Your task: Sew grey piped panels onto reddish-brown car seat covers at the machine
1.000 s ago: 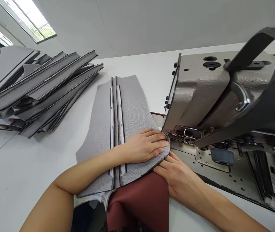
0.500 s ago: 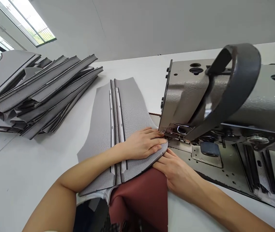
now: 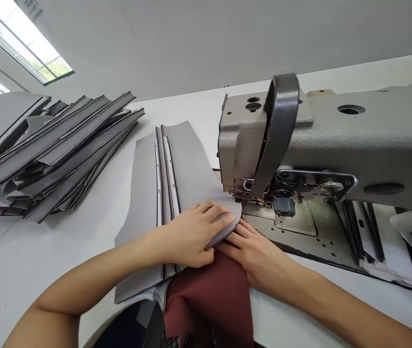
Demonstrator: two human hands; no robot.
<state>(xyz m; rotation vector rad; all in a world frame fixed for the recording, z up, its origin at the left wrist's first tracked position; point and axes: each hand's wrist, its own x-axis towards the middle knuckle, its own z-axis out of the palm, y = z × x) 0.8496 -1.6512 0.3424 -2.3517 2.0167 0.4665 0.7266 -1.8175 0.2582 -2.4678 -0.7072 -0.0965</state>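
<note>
A grey mesh fabric panel with black and white seam strips down its middle lies on the white table, its near right corner at the foot of a grey sewing machine. My left hand lies flat on that corner, fingers stretched toward the needle area. My right hand rests beside it at the panel's edge, fingers extended and partly under the fabric, over a dark red cloth that hangs off the table's front edge.
A tall stack of similar grey panels sits at the back left. The sewing machine's arm and bed plate fill the right side. A dark strap loops over the machine head.
The view has swung right, so the machine now shows more from the side. My left hand has slid back toward me along the panel's corner; the right hand stays at the edge.
</note>
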